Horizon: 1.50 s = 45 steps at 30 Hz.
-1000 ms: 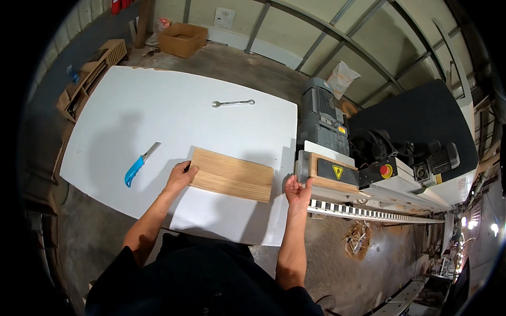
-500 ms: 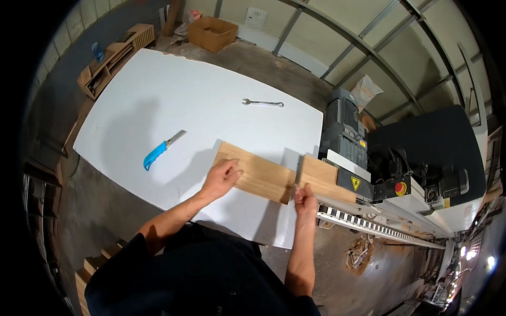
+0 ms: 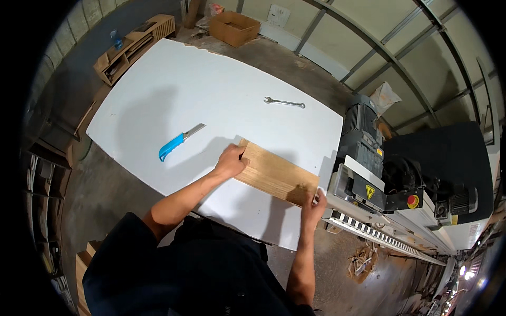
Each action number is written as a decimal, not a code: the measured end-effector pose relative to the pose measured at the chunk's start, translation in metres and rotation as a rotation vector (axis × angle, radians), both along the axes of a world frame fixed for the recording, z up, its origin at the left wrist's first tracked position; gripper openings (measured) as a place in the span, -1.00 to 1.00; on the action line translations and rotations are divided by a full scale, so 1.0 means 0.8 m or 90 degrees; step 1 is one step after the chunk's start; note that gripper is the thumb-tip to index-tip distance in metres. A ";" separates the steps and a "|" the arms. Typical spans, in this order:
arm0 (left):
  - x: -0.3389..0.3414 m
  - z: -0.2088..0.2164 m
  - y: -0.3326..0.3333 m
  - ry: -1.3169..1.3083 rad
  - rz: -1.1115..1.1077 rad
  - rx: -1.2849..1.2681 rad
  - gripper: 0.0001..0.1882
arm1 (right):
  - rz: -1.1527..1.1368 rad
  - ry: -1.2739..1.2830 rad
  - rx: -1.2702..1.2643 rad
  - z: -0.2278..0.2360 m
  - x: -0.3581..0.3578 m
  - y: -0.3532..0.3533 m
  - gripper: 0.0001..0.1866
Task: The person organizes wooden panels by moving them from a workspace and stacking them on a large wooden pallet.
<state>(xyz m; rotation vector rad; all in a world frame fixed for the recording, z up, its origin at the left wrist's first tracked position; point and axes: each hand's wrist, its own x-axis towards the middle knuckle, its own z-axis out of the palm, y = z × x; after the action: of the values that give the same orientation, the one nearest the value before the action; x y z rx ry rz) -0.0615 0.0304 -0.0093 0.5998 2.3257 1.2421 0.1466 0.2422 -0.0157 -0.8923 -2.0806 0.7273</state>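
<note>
A light-brown wooden board (image 3: 276, 170) with straight grain lies on the white tabletop, close to its front right edge. My left hand (image 3: 232, 161) holds the board's left end, fingers curled over it. At the opposite end my right hand (image 3: 313, 204) has its fingers bent around the board's corner. Only one board face shows; whether a second board lies under it, I cannot tell. To the left of my left hand rests a blue-handled knife (image 3: 181, 142) with its blade out. Beyond the board lies a metal combination wrench (image 3: 284, 102).
Just right of the white table (image 3: 221, 79) stands a machine with a grey motor (image 3: 361, 124), a red stop button (image 3: 412, 201) and a toothed white rail (image 3: 379, 237). A cardboard box (image 3: 234, 29) and a low wooden cabinet (image 3: 134, 47) stand on the floor behind.
The separate board by the machine no longer shows on its own; one board is seen between my hands. My left hand has moved onto the board's left end, the right hand onto its right end.
</note>
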 end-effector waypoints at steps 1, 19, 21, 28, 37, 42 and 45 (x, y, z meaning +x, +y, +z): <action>0.000 -0.004 0.020 0.117 0.035 -0.030 -0.59 | -0.078 -0.060 0.069 -0.038 0.014 0.044 -0.61; 0.023 -0.001 -0.038 0.135 0.128 0.276 -0.29 | 0.231 0.054 -0.387 -0.001 0.004 0.018 -0.25; 0.029 -0.002 -0.040 0.139 0.109 0.275 -0.29 | 0.238 0.063 -0.352 -0.017 0.013 0.019 -0.27; 0.019 -0.033 -0.053 0.215 0.069 0.243 -0.14 | 0.326 0.134 -0.285 -0.012 0.007 0.011 -0.36; 0.011 0.008 -0.058 -0.013 -0.022 0.219 -0.15 | 0.299 0.124 -0.415 -0.029 0.019 0.004 -0.44; 0.002 -0.013 -0.063 0.125 -0.054 0.235 -0.21 | 0.287 0.041 -0.370 -0.032 0.024 0.018 -0.53; 0.006 -0.014 -0.062 0.042 -0.034 0.244 -0.24 | 0.277 0.032 -0.402 -0.016 0.025 0.018 -0.60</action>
<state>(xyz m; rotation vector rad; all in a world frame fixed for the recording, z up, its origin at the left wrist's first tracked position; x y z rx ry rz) -0.0567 -0.0195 -0.0205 0.8321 2.1172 1.6800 0.1668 0.2562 -0.0287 -0.7228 -2.0440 1.6820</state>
